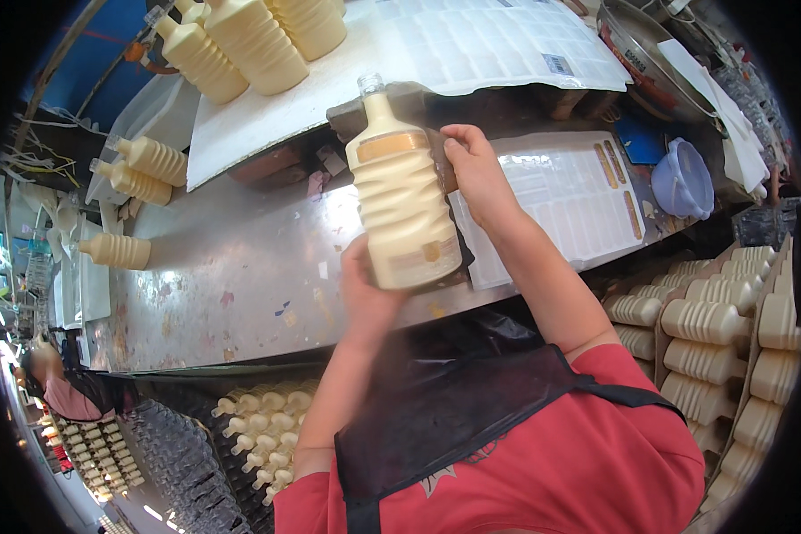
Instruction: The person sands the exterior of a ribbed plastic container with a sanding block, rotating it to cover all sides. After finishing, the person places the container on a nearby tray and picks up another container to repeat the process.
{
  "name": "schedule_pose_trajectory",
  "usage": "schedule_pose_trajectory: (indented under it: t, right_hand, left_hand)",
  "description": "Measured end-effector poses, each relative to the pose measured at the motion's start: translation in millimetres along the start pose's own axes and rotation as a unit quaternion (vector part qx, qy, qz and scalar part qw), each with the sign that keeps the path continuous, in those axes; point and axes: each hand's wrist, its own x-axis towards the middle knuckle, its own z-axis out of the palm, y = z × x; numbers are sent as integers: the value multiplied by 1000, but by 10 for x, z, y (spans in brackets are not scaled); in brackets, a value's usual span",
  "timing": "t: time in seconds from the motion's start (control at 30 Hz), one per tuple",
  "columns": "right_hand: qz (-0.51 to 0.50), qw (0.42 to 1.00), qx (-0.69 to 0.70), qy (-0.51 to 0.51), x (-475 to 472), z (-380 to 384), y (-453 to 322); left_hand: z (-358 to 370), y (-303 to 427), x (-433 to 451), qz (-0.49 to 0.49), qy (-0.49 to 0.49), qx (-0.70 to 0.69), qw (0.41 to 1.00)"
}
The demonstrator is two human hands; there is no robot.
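A cream ribbed bottle (407, 200) with a clear threaded neck is held tilted over the metal table (240, 280). Around its base, my left hand (368, 287) grips it from the lower left. An orange-gold band (394, 145) crosses the bottle's shoulder, and a small gold emblem (432, 251) shows low on its front. My right hand (477, 170) is at the bottle's upper right side, fingers bent beside a brown piece (444, 160); whether it pinches this piece is unclear. White label sheets (541, 213) with several gold strips (633, 215) lie to the right.
More cream bottles (257, 47) stand on a white board (347, 73) at the back left. Another bottle (117, 251) lies on the table's left. A lilac bucket (683, 179) is at the right end. Stacked bottles (704, 320) fill the lower right. A person (67, 387) is at far left.
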Motion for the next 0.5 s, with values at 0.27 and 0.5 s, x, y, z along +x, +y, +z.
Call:
schedule_pose_trajectory:
  t: [0.27, 0.5]
  right_hand:
    - [1, 983, 183, -26, -101, -421, -388]
    - [150, 974, 92, -143, -491, -373, -607]
  left_hand:
    - [-234, 635, 67, 238, 40, 266, 933]
    - [41, 511, 55, 188, 31, 257, 947]
